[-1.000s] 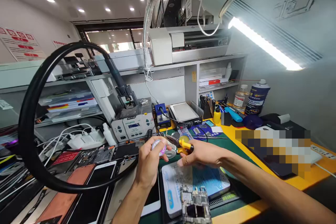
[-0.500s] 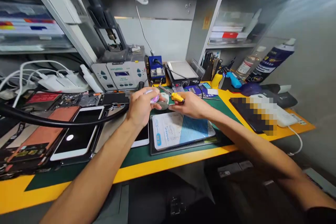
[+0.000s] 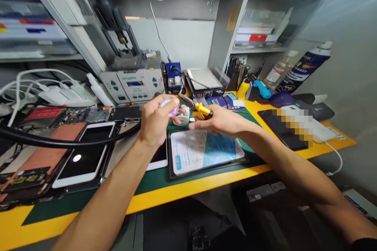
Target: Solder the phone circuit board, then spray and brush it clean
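Note:
My left hand is closed on a small round container with a purple-and-white label. A round white piece shows just beyond its fingertips; whether the two are joined I cannot tell. In my right hand is a pair of pliers with yellow handles, its dark jaws pointing up and left over the white piece. No contact between jaws and white piece can be made out. Below both hands lies a clear-covered pad with a white and blue sheet.
Several opened phones and tablets, among them a white-framed phone, cover the left of the green mat. A black hose crosses them. Behind stand a grey station and a hot plate. A spray can stands right.
My right hand has shifted slightly right and turned, so more of the pliers' yellow handles shows. The white piece by my left fingers shows more fully. The whole view has shifted a little.

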`<control>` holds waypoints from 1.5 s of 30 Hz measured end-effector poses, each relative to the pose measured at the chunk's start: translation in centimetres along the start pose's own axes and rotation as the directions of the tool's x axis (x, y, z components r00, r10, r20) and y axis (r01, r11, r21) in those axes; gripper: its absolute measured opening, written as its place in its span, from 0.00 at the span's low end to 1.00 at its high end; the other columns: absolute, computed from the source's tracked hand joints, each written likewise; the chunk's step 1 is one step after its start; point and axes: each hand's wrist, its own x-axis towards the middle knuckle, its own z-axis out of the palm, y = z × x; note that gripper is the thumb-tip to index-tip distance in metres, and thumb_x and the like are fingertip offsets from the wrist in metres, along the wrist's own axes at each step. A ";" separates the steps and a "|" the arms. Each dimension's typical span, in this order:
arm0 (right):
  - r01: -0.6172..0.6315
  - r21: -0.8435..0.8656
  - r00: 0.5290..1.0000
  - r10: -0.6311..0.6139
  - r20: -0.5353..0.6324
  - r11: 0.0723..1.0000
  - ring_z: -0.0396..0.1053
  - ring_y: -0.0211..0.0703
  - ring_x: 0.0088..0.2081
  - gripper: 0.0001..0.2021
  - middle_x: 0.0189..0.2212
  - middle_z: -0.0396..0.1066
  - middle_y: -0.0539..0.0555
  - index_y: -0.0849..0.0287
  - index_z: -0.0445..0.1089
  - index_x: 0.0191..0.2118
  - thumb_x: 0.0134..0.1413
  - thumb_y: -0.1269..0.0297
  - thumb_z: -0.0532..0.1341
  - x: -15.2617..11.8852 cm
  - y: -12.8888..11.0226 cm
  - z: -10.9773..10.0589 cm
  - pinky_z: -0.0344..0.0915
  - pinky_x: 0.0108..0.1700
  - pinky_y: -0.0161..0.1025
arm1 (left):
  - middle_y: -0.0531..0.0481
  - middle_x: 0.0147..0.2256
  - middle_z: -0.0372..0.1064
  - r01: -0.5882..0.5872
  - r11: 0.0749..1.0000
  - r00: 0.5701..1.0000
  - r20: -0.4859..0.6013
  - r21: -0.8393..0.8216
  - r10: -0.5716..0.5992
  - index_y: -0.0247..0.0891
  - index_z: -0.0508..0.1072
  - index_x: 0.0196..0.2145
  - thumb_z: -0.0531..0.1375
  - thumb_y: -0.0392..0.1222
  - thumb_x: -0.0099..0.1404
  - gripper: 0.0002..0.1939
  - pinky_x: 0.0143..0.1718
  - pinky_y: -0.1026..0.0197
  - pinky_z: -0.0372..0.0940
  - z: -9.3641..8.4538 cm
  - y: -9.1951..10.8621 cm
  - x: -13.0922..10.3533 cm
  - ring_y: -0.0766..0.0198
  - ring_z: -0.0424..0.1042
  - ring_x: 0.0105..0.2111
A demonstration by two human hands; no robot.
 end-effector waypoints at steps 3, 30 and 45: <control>-0.034 -0.028 0.999 0.033 -0.030 0.999 0.68 0.38 0.27 0.14 0.27 0.71 0.48 0.60 0.71 0.35 0.66 0.54 0.63 -0.1 -0.3 0.0 0.64 0.33 0.36 | 0.55 0.29 0.71 -0.003 0.999 0.999 0.035 0.032 0.002 0.33 0.74 0.36 0.65 0.39 0.69 0.07 0.22 0.68 0.66 -0.1 0.1 -0.1 0.69 0.72 0.26; -0.182 0.053 0.976 0.187 -0.111 0.982 0.76 0.48 0.47 0.16 0.51 0.75 0.57 0.60 0.72 0.56 0.69 0.57 0.64 -0.4 4.2 -2.3 0.76 0.48 0.50 | 0.51 0.37 0.74 -0.001 0.742 0.973 0.171 0.670 -0.153 0.34 0.76 0.43 0.66 0.45 0.70 0.11 0.34 0.61 0.73 -6.5 1.8 -1.7 0.66 0.74 0.32; -0.089 0.242 0.979 0.130 -0.160 0.966 0.57 0.37 0.26 0.13 0.22 0.61 0.44 0.57 0.63 0.27 0.58 0.61 0.66 -1.4 4.4 -2.8 0.55 0.31 0.39 | 0.45 0.52 0.71 -0.192 0.268 0.981 0.181 0.944 0.068 0.44 0.74 0.49 0.57 0.53 0.72 0.15 0.47 0.54 0.66 -7.5 2.6 -12.1 0.53 0.72 0.48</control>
